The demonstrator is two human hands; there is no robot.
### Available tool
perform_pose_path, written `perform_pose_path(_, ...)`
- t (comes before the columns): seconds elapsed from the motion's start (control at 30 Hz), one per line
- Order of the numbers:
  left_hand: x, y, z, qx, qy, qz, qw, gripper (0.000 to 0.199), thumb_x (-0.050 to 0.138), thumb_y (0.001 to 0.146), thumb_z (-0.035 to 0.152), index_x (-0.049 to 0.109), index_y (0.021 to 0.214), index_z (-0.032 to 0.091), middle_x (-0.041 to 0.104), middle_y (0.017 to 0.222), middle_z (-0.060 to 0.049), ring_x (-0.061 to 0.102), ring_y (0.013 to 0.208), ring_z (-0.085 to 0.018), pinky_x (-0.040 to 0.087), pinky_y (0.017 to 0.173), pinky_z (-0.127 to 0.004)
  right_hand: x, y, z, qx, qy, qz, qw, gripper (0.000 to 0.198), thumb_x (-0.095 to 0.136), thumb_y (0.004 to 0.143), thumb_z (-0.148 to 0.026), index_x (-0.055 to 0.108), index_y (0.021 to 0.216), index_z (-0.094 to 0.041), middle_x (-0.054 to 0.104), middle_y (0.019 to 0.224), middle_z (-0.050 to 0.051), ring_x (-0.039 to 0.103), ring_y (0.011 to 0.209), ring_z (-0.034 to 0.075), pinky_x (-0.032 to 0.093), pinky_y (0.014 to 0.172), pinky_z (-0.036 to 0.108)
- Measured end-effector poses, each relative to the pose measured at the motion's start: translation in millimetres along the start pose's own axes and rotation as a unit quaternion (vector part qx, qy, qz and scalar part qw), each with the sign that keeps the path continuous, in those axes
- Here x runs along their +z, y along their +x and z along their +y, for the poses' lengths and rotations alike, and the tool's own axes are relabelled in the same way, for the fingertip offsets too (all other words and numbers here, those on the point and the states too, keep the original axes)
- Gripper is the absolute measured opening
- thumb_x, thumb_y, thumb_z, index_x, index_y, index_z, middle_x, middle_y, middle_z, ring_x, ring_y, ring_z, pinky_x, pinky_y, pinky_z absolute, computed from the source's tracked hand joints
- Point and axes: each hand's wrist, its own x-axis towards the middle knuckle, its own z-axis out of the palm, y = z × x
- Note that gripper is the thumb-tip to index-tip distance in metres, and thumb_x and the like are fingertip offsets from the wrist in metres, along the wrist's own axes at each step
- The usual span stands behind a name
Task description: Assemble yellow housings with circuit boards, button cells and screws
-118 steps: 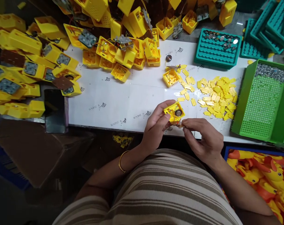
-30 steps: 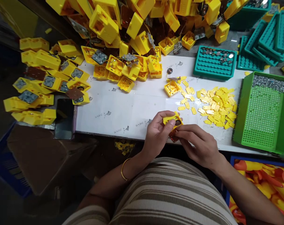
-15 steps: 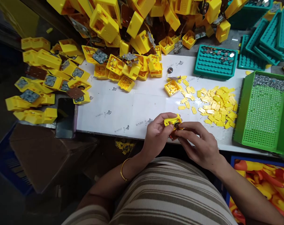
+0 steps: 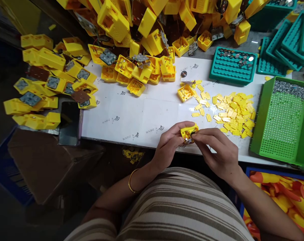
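Note:
My left hand [image 4: 168,144] is closed around a small yellow plastic housing [image 4: 184,130], holding it over the table's front edge with its hollow inside facing up. A dark round part like a small speaker [image 4: 193,133] sits at the housing's right side. Thumb and fingertips of my right hand [image 4: 218,150] pinch at this part, partly covering it. Some small metallic pieces [image 4: 189,141] show at the housing's lower edge; their kind is unclear. Farther back on the table lie another open yellow housing [image 4: 185,93] and a loose round speaker [image 4: 183,74].
Small yellow plates [image 4: 234,112] lie heaped right of centre. A green basket [image 4: 257,134] with metal parts stands at the right. Behind are a teal tray [image 4: 229,72] of round parts and piled yellow housings [image 4: 142,73]. A phone [image 4: 69,124] lies at the left edge.
The housing has turned in my left hand and shifted slightly right. The reddish-brown board below it no longer shows; metallic pieces show there instead. My right fingers have moved to the housing's right side.

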Motion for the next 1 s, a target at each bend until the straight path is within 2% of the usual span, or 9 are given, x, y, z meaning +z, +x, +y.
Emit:
perform_pose_path(0.2, 1.0, -0.7, -3.0, 0.001, -0.044, -0.037, 0.998, 0.04, 0.058, 0.077, 0.015, 0.062, 0.117, 0.02, 0.068, 0.102, -0.004, 0.061, 0.098, -0.017, 0.047, 0.091, -0.03, -0.1, 1.2, -1.2, -0.009, -0.06, 0.024, 0.998, 0.028, 0.058, 0.086, -0.006, 0.063, 0.107, -0.024, 0.061, 0.095, 0.007, 0.062, 0.086, 0.015, 0.056, 0.071, 0.028)
perform_pose_path(0.37, 7.7, -4.5, 1.2, -0.008, -0.002, -0.028, 1.0, 0.036, 0.06, 0.081, 0.016, 0.06, 0.117, 0.02, 0.068, 0.101, -0.003, 0.062, 0.098, -0.015, 0.047, 0.092, -0.028, -2.4, 2.3, 0.5, -0.019, -0.072, 0.008, 0.997, 0.032, 0.056, 0.086, -0.003, 0.062, 0.11, -0.023, 0.061, 0.097, 0.007, 0.062, 0.086, 0.015, 0.056, 0.07, 0.027)
perform_pose_path(0.5, 9.7, -5.6, 0.8, -0.018, 0.048, -0.013, 0.999, 0.036, 0.058, 0.085, 0.021, 0.058, 0.12, 0.018, 0.069, 0.09, -0.004, 0.064, 0.097, -0.018, 0.05, 0.089, -0.029, -3.3, 2.9, 1.0, -0.022, -0.092, -0.01, 0.996, 0.031, 0.054, 0.086, -0.004, 0.061, 0.111, -0.022, 0.062, 0.095, 0.007, 0.062, 0.085, 0.015, 0.056, 0.07, 0.027)
perform_pose_path(0.7, 9.2, -3.8, -5.3, -0.017, 0.059, -0.001, 0.998, 0.036, 0.059, 0.085, 0.022, 0.057, 0.121, 0.019, 0.066, 0.075, 0.0, 0.065, 0.097, -0.019, 0.052, 0.088, -0.03, -4.1, 7.6, 0.9, -0.039, -0.149, -0.042, 0.987, 0.021, 0.055, 0.087, -0.008, 0.064, 0.102, -0.019, 0.067, 0.092, 0.008, 0.061, 0.076, 0.015, 0.051, 0.063, 0.026)
perform_pose_path(0.77, 9.3, -3.2, -5.5, -0.019, 0.057, 0.002, 0.998, 0.036, 0.06, 0.085, 0.022, 0.056, 0.121, 0.019, 0.067, 0.079, -0.001, 0.066, 0.096, -0.018, 0.053, 0.087, -0.031, -4.6, 9.1, 1.2, -0.05, -0.165, -0.051, 0.984, 0.019, 0.055, 0.088, -0.01, 0.065, 0.101, -0.018, 0.067, 0.091, 0.008, 0.06, 0.075, 0.015, 0.05, 0.062, 0.027)
perform_pose_path(0.9, 8.3, -2.2, -4.4, -0.001, 0.037, -0.009, 0.999, 0.034, 0.061, 0.084, 0.021, 0.054, 0.117, 0.021, 0.066, 0.102, -0.005, 0.064, 0.097, -0.016, 0.053, 0.086, -0.028, -8.0, 9.9, 3.1, -0.074, -0.155, -0.034, 0.985, 0.024, 0.057, 0.086, -0.008, 0.065, 0.105, -0.02, 0.067, 0.089, 0.007, 0.06, 0.078, 0.018, 0.048, 0.066, 0.03)
perform_pose_path(1.0, 8.2, -1.5, -5.2, 0.004, 0.023, -0.037, 0.999, 0.03, 0.06, 0.085, 0.019, 0.053, 0.113, 0.021, 0.064, 0.104, -0.004, 0.063, 0.093, -0.013, 0.053, 0.085, -0.027, -10.5, 9.9, 6.0, -0.062, -0.132, -0.042, 0.988, 0.023, 0.059, 0.086, -0.01, 0.064, 0.105, -0.021, 0.066, 0.088, 0.006, 0.058, 0.08, 0.019, 0.048, 0.068, 0.032)
